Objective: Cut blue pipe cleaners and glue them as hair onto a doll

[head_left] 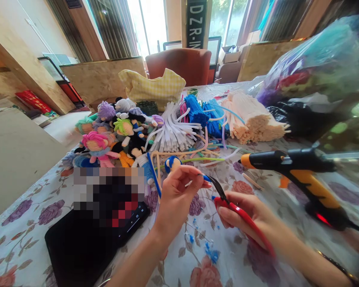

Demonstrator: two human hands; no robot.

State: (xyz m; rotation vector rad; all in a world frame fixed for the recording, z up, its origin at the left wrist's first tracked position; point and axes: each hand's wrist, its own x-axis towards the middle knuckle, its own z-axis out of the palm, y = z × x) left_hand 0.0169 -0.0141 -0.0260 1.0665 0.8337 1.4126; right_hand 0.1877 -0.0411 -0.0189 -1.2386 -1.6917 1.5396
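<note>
My left hand [179,191] pinches a short blue pipe-cleaner piece [207,178] between thumb and fingertips. In my right hand [242,207] is a pair of red-handled scissors [254,227], with the dark blades pointing up and left against the blue piece. Another bit of blue shows beside my right fingers; whether they hold it I cannot tell. Just beyond my left hand lies a small doll head with blue hair [172,162], partly hidden by the fingers. Blue fluff trimmings [212,253] are scattered on the flowered tablecloth [182,239] below my hands.
Several fuzzy dolls [98,147] are heaped at the left, behind a black phone [86,243]. Bundles of white [176,129], blue [197,113] and peach pipe cleaners [251,119] lie at the back. A glue gun [305,175] stands at right, near a clear plastic bag [314,63].
</note>
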